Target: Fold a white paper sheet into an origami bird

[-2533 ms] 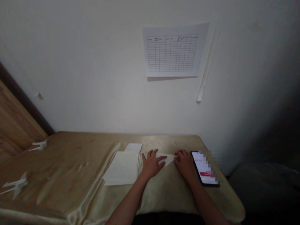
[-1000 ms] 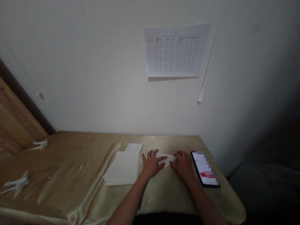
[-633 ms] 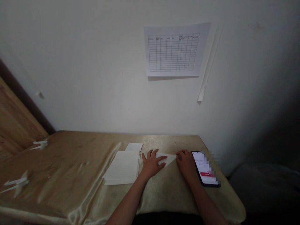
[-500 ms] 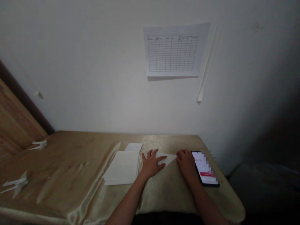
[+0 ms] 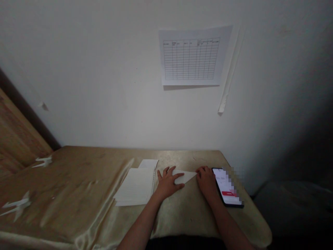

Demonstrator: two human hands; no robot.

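A white sheet of folded paper [image 5: 187, 176], narrowing to a point on the right, lies flat on the table in front of me. My left hand [image 5: 168, 181] rests on its wide end with the fingers spread, covering part of it. At the pointed end, my right hand [image 5: 206, 177] has its fingers bent close together on the tip. How the fingertips grip there is partly hidden.
A stack of lined paper [image 5: 136, 185] lies left of my left hand. A lit phone [image 5: 226, 189] sits by my right hand. Two folded paper shapes [image 5: 44, 161] are at the far left of the cloth-covered table [image 5: 78, 180]. A printed table sheet [image 5: 191, 59] hangs on the wall.
Both hands stay in nearly the same place. The left index finger and thumb have shifted very slightly on the folded paper.
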